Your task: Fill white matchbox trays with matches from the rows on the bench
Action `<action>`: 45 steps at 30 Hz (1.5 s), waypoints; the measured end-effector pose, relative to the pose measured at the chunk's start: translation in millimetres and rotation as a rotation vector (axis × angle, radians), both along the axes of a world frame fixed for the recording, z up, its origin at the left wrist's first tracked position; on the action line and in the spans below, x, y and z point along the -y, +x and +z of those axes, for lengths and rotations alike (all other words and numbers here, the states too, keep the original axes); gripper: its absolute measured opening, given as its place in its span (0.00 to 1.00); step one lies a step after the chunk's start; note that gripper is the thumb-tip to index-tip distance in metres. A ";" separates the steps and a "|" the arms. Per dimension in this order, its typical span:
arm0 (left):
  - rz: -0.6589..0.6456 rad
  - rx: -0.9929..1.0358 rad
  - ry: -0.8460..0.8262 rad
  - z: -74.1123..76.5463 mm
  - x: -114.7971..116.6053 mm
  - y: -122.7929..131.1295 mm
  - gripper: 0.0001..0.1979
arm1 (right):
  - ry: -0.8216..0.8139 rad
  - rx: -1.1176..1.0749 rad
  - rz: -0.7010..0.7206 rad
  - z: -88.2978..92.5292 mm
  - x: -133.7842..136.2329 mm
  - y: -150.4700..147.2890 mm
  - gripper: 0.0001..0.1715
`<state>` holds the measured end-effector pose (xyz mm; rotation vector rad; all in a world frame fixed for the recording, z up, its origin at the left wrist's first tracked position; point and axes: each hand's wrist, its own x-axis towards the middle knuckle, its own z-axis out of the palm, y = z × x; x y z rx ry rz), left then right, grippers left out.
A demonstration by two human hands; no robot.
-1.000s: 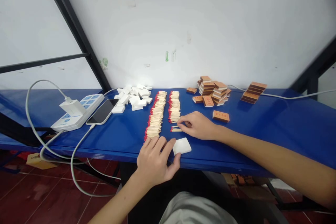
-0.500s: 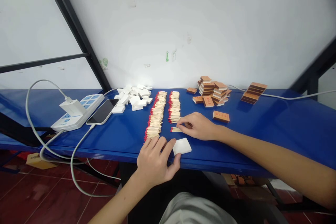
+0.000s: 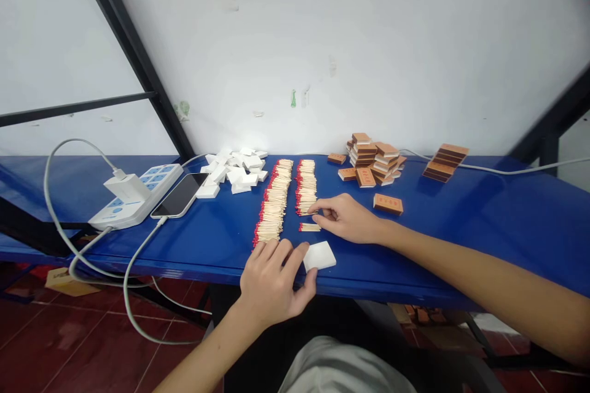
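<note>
My left hand (image 3: 271, 285) rests at the table's front edge, its thumb and index finger against the left side of a white matchbox tray (image 3: 321, 255) lying flat. The other fingers are spread on the table. My right hand (image 3: 345, 218) is at the near end of the right row of red-tipped matches (image 3: 306, 187), thumb and index fingertips slightly apart at the row's last matches. Just below those fingers lies a small separate group of matches (image 3: 310, 227). A longer row of matches (image 3: 275, 199) runs to the left.
White matchbox trays (image 3: 235, 169) are heaped at the back left, beside a phone (image 3: 179, 196) and a power strip (image 3: 138, 196) with cables. Brown matchboxes (image 3: 375, 159) are stacked at the back right. One matchbox (image 3: 388, 204) lies near my right forearm; a striped brown piece (image 3: 445, 163) stands farther right.
My right hand has shifted slightly away from me, from the small group of matches to the near end of the right row. My left hand and the tray have stayed put.
</note>
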<state>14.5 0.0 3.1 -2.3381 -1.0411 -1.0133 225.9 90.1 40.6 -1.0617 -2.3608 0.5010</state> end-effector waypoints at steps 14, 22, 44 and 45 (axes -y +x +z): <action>0.008 -0.006 -0.002 0.3 0.0 -0.3 0.13 | 0.089 0.101 0.094 4.7 -1.3 2.9 0.13; 0.002 -0.008 -0.007 0.6 -0.1 0.0 0.14 | 0.106 0.123 0.108 6.7 0.2 3.4 0.17; -0.006 -0.004 -0.012 -0.1 -0.3 -0.6 0.14 | 0.049 0.093 0.068 3.4 -1.8 1.9 0.12; -0.007 -0.004 -0.011 0.0 -0.3 -0.5 0.14 | 0.048 0.096 0.067 3.5 -1.8 1.9 0.12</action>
